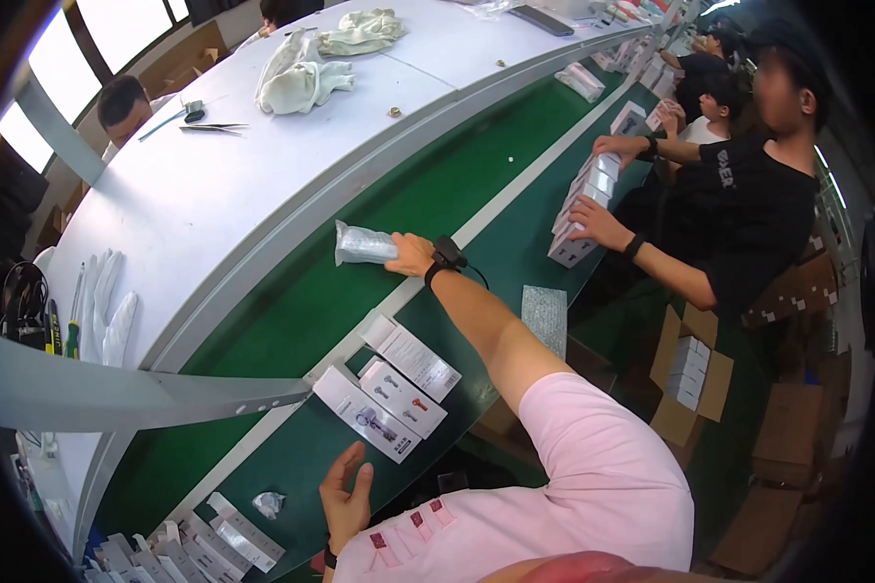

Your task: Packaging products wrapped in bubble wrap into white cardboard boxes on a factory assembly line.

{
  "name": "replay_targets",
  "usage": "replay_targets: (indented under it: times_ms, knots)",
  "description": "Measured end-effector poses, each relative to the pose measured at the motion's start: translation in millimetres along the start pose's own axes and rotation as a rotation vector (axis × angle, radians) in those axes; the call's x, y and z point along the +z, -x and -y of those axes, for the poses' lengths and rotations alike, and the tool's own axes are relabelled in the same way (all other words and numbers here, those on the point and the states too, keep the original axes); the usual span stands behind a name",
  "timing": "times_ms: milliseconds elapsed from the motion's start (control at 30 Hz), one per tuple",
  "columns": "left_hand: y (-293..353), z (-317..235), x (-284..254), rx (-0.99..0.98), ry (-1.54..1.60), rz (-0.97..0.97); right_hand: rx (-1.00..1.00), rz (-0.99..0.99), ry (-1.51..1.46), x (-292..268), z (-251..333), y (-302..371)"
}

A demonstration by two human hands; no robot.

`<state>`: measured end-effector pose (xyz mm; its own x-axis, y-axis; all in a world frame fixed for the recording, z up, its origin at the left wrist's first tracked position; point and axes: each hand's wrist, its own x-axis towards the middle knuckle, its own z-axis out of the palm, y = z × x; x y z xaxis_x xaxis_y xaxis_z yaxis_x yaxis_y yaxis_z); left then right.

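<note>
My right hand (413, 256) reaches across to the green conveyor belt (399, 175) and is closed on the end of a bubble-wrapped package (363, 245). What lies inside the wrap I cannot make out. My left hand (346, 494) is held low by the near edge of the dark green bench (491, 335), fingers apart and nothing in it. Just beyond it, several white printed boxes lie side by side; the nearest box (367, 416) shows a picture of a small device. One box (379, 328) has its end flap raised.
More white boxes (199, 544) crowd the lower left, near a small clear-wrapped item (268, 504). A bubble-wrap sheet (544, 319) lies at the bench edge. A co-worker (749, 194) grips a row of boxes (583, 209). A grey metal bar (165, 396) crosses the left. An open carton (690, 369) stands below.
</note>
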<state>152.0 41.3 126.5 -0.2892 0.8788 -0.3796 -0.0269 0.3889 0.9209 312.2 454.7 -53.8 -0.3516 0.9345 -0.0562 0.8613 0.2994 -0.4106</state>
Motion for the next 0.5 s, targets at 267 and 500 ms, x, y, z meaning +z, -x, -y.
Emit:
replay_targets:
  times_ms: [267, 500]
  knots:
    - [-13, -38, -10, 0.359, -0.047, 0.306, -0.072, -0.241, 0.065, -158, 93, 86]
    - [-13, -76, -36, 0.906, -0.636, 0.083, -0.158, -0.051, 0.033, -260, 231, 296]
